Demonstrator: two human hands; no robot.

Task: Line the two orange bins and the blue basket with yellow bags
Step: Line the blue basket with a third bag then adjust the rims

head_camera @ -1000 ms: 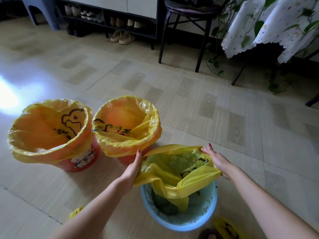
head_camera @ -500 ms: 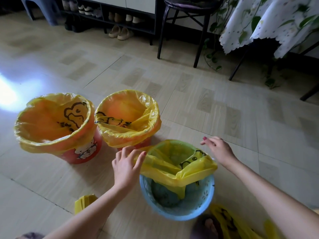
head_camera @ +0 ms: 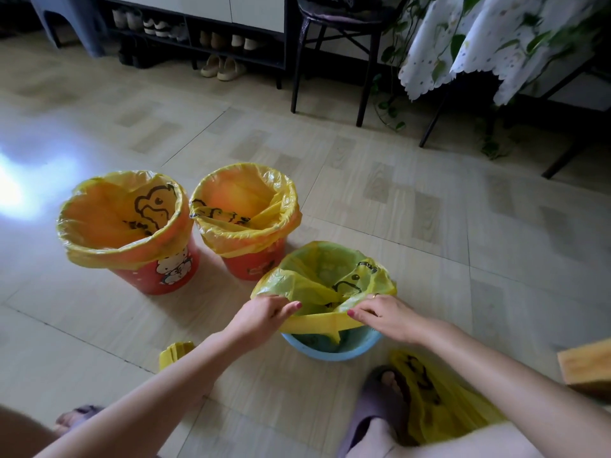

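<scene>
Two orange bins stand on the floor, the left one and the right one, each with a yellow bag folded over its rim. In front of them sits the blue basket with a yellow bag draped over its far rim. My left hand and my right hand pinch the bag's near edge, stretched in a taut band between them above the basket's near rim.
A folded stack of yellow bags lies on the floor by my left arm. A loose yellow bag lies by my right foot. A wooden block sits at right. A chair and shoe rack stand behind.
Both hands moved from the basket's far and side rim to its near side and took hold of the bag's near edge. The bag's far part now sits over the far rim.
</scene>
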